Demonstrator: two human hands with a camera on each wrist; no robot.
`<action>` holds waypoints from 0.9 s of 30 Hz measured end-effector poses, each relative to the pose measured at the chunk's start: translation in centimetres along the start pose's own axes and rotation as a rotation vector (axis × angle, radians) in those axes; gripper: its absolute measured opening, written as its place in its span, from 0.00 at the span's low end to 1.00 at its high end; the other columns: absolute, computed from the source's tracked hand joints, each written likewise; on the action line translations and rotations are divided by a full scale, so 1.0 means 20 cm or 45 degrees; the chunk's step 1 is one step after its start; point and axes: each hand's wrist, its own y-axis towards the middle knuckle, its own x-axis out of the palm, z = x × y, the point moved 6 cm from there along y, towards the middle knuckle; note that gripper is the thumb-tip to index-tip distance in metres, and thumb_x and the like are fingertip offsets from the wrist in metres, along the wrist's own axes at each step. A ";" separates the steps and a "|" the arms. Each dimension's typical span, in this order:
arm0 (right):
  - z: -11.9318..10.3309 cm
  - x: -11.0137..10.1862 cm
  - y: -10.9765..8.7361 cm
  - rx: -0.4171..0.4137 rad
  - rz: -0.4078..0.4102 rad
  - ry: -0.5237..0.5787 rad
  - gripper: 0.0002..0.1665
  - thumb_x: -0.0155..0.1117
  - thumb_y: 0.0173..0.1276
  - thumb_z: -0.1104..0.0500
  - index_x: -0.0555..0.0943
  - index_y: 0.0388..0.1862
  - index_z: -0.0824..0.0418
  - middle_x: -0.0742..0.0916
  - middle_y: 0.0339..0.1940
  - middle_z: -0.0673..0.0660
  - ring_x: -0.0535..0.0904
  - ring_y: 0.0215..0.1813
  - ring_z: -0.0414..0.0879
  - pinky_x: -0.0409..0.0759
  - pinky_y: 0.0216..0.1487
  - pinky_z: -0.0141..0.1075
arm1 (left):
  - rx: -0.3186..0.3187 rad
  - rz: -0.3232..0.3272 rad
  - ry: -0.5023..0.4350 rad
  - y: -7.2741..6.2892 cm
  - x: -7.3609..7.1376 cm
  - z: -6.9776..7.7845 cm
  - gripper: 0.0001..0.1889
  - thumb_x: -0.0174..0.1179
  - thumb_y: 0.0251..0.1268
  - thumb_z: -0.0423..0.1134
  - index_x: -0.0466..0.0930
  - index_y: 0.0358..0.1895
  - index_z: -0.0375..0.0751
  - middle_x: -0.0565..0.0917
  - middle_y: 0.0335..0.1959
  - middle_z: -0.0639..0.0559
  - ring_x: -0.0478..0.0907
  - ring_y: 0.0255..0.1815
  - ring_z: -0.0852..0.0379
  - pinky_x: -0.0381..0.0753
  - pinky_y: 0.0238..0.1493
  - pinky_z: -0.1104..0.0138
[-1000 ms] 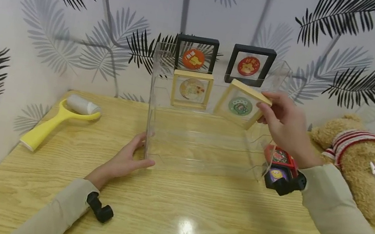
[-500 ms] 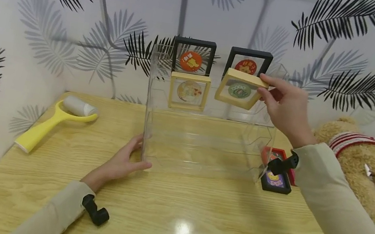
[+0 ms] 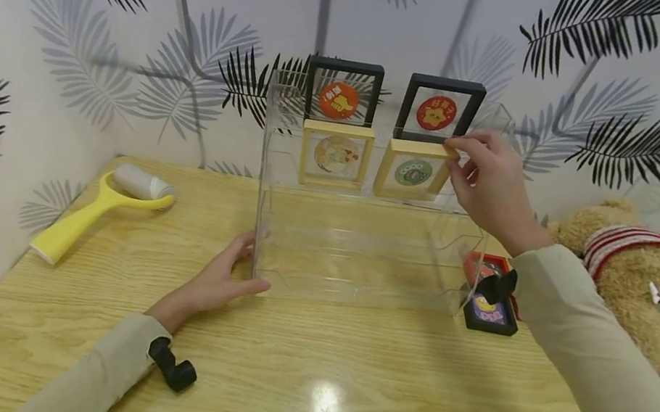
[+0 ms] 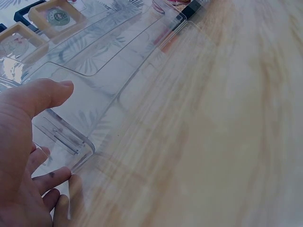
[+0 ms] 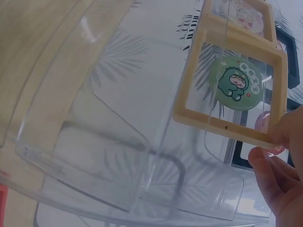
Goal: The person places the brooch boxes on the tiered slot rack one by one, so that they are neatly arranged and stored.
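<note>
Well, a wood-grain counter [image 3: 275, 366] meets a leaf-patterned wall [image 3: 395, 26], with one yellow roller [image 3: 106, 200] at left and one teddy bear [image 3: 641, 283] at right. A clear stepped stand [image 3: 362, 248] carries four frames, two black frames [image 3: 341, 94] above two pale frames [image 3: 335, 157]; two more lie by its right edge. The left hand [image 3: 217, 282] clamps its fingers on the stand's left edge; the right hand [image 3: 493, 183] pinches the green-badged pale frame's [image 3: 412, 172] upper right corner. Counter spreads widely before the stand.
</note>
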 end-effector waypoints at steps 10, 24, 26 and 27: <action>0.03 -0.11 -0.12 0.060 0.261 -0.037 0.14 0.64 0.59 0.66 0.76 0.43 0.73 0.79 0.35 0.69 0.72 0.24 0.52 0.67 0.28 0.40 | -0.018 -0.010 0.004 0.00 0.00 0.01 0.42 0.65 0.62 0.38 0.50 0.76 0.48 0.53 0.76 0.42 0.53 0.75 0.36 0.49 0.71 0.38; 0.26 -0.19 -0.35 0.254 0.187 -0.073 0.10 0.61 0.61 0.71 0.76 0.42 0.74 0.79 0.36 0.68 0.68 0.25 0.42 0.66 0.35 0.33 | -0.028 -0.013 -0.009 -0.01 0.00 0.02 0.43 0.65 0.62 0.37 0.49 0.76 0.45 0.52 0.77 0.40 0.52 0.75 0.34 0.49 0.71 0.38; 0.30 -0.17 -0.38 0.290 0.071 -0.093 0.10 0.61 0.61 0.71 0.77 0.43 0.73 0.80 0.36 0.68 0.69 0.25 0.45 0.66 0.35 0.36 | -0.025 -0.013 -0.002 -0.01 0.00 0.01 0.43 0.65 0.62 0.37 0.48 0.76 0.45 0.52 0.76 0.40 0.53 0.74 0.34 0.49 0.71 0.38; 0.32 -0.16 -0.40 0.319 -0.001 -0.096 0.11 0.61 0.62 0.71 0.78 0.44 0.73 0.80 0.37 0.68 0.69 0.25 0.46 0.66 0.34 0.37 | -0.023 -0.013 0.001 -0.01 0.00 0.01 0.43 0.65 0.62 0.36 0.48 0.76 0.44 0.52 0.76 0.39 0.53 0.74 0.33 0.49 0.71 0.38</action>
